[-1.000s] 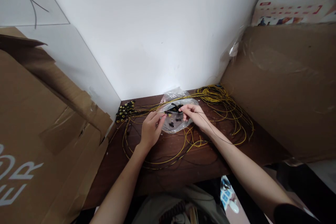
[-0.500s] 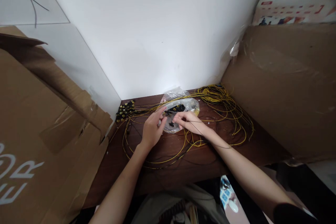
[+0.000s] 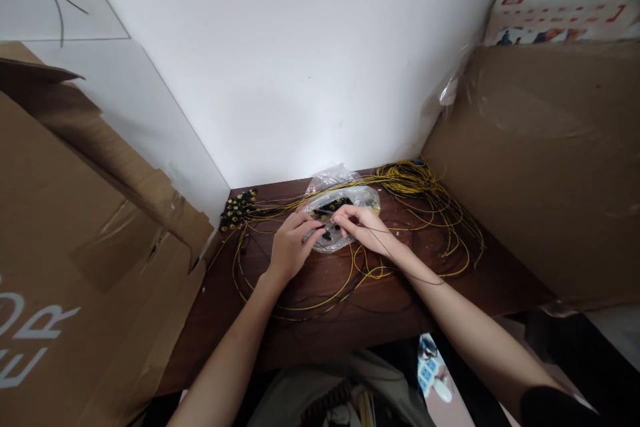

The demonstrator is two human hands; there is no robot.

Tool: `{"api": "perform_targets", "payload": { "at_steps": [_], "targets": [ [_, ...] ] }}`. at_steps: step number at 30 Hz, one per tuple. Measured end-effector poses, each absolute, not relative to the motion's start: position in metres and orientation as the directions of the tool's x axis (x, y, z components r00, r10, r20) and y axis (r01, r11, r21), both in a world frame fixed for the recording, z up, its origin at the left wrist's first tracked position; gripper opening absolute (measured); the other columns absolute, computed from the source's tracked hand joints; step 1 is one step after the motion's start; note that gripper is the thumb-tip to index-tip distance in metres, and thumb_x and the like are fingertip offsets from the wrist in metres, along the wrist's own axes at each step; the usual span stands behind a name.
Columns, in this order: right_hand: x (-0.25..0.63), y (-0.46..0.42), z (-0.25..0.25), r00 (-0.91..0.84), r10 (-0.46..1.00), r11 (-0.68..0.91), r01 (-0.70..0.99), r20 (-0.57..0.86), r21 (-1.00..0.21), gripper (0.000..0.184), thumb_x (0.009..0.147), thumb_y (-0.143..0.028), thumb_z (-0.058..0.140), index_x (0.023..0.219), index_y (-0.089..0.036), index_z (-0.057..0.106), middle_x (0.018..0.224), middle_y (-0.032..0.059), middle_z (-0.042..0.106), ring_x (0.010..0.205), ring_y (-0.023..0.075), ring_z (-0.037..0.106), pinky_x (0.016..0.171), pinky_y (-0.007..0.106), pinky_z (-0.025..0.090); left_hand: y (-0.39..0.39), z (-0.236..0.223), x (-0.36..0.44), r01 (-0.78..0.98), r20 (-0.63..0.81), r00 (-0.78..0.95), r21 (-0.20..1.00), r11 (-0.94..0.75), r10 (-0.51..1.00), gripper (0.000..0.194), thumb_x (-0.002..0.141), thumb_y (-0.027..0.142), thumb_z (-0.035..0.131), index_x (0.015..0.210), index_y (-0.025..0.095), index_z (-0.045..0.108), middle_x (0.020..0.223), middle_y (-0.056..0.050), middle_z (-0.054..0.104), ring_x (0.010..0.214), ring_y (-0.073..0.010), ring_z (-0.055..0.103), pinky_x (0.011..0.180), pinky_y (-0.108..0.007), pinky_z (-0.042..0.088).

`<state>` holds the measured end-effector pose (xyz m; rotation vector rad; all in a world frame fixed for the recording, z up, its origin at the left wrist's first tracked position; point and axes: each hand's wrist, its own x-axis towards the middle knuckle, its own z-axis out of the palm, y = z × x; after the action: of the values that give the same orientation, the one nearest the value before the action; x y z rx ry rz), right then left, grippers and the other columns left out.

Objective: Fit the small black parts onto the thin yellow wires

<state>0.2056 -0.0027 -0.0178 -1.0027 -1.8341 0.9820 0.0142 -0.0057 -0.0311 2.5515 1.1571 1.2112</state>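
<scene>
My left hand (image 3: 289, 245) and my right hand (image 3: 363, 225) meet over a clear plastic bag (image 3: 345, 199) of small black parts on a dark wooden table (image 3: 320, 320). Both hands have their fingers pinched together at the same spot, on a small black part and the end of a thin wire; the piece itself is too small to make out well. A thin black wire (image 3: 400, 260) trails from my right hand along my forearm. Yellow wires (image 3: 430, 200) loop across the table around both hands.
A cluster of black and yellow connectors (image 3: 239, 209) lies at the table's back left. Large cardboard boxes stand on the left (image 3: 75, 247) and right (image 3: 540, 167). A white wall (image 3: 300, 67) closes the back.
My right hand reached into the bag, drew back toward my left hand, and now both pinch together at the bag's near edge. My left hand has barely moved.
</scene>
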Motion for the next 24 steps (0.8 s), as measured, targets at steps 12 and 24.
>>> {"api": "perform_targets", "payload": {
  "at_steps": [12,24],
  "targets": [
    [0.2048,-0.0067,-0.0213,-0.415,0.792,0.605,0.429,0.449,-0.671,0.018,0.084,-0.027,0.051,0.082,-0.015,0.064,0.071,0.0031,0.06,0.062,0.0125,0.052,0.058,0.023,0.038,-0.0062,-0.0318,0.0168,0.586,0.615,0.406,0.392,-0.709,0.676,0.012,0.082,0.025,0.056,0.088,0.019,0.064,0.085,-0.005,0.057,0.084,-0.0166,0.054,0.074,-0.029,0.046],
    [0.2048,-0.0059,-0.0214,-0.397,0.775,0.632,0.495,0.491,-0.596,0.019,0.087,-0.026,0.047,0.081,-0.016,0.062,0.073,0.0043,0.061,0.063,0.0138,0.053,0.059,0.024,0.039,-0.0053,-0.0339,0.0162,0.551,0.628,0.423,0.394,-0.736,0.653,0.013,0.082,0.023,0.055,0.091,0.019,0.065,0.084,-0.005,0.059,0.082,-0.0161,0.054,0.069,-0.027,0.047]
  ]
}}
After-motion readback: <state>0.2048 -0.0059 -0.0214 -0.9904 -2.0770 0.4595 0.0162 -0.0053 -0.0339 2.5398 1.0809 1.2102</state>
